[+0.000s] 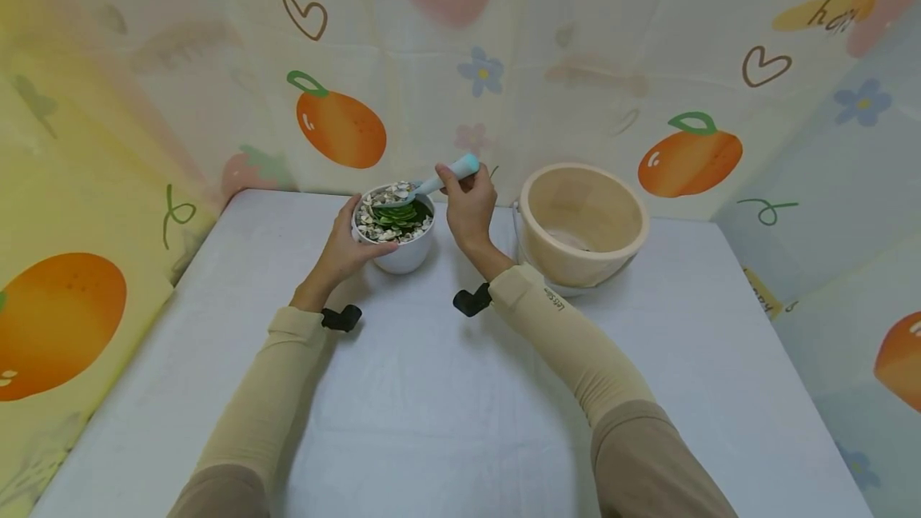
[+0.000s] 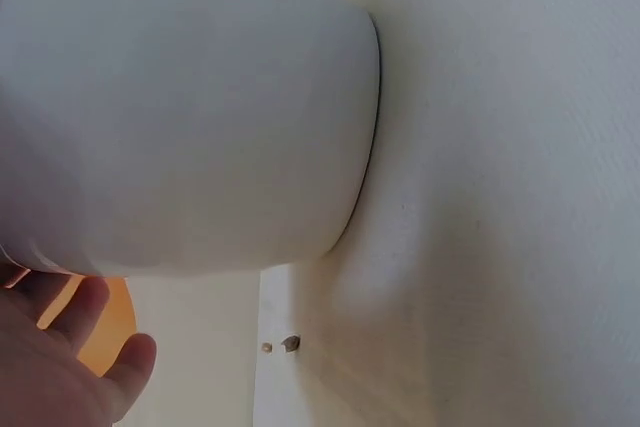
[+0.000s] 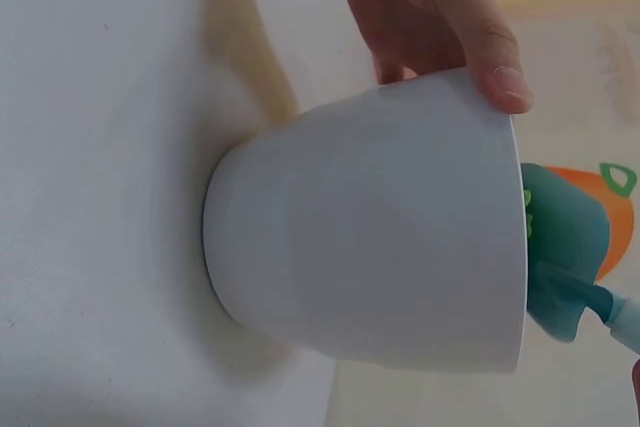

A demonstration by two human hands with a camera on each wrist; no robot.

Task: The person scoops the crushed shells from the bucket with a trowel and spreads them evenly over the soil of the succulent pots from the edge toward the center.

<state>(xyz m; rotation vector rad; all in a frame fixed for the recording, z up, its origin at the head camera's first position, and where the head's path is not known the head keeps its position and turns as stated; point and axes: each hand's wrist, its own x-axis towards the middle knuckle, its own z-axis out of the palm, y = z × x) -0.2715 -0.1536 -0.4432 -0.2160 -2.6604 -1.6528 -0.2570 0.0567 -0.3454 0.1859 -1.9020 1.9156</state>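
A white plant pot stands upright on the table, with a green succulent in it and white-grey stones around the plant. My left hand holds the pot from its left side, thumb along the near rim and fingers round the far side. In my right hand is the pale blue handle of a small trowel. Its teal blade is over the pot's mouth, above the succulent in the right wrist view. The left wrist view shows the pot's wall close up.
Right of my right hand stands a cream bucket with a wide rim. A white cloth covers the table. Two small stone bits lie on it beyond the pot. A fruit-print curtain hangs behind the table and along both sides.
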